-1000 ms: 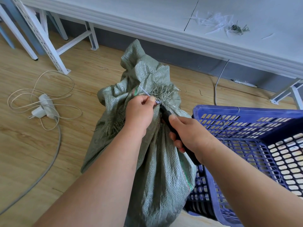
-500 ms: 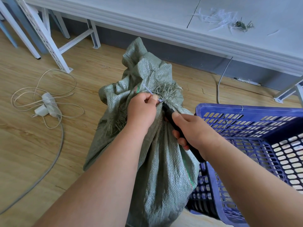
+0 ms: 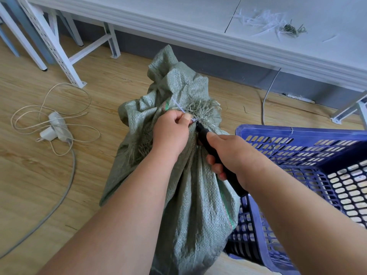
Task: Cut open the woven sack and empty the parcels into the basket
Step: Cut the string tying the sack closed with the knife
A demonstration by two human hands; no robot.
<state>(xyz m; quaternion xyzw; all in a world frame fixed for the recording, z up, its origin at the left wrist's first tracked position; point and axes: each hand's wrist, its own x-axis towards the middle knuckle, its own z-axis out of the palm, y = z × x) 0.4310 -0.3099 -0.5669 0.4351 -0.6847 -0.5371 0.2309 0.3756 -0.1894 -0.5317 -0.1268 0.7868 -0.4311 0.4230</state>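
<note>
Left hand (image 3: 170, 133) was pinching a thin white tie (image 3: 179, 108) right at the bunched, frayed neck of the green woven sack (image 3: 190, 195), which stood upright on the wood floor (image 3: 39, 175). Right hand (image 3: 232, 155) was wrapped around a black-handled cutter (image 3: 214, 153), its tip touching the neck just beside the left thumb. Blue basket (image 3: 297, 135) sat right against the sack's right side. Couldn't see any parcels.

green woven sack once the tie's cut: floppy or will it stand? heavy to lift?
The green woven plastic sack looks floppy: its cloth is creased and gathered at the neck. The bulging body suggests it may be heavy. The blue perforated plastic basket beside it may brace it.
</note>
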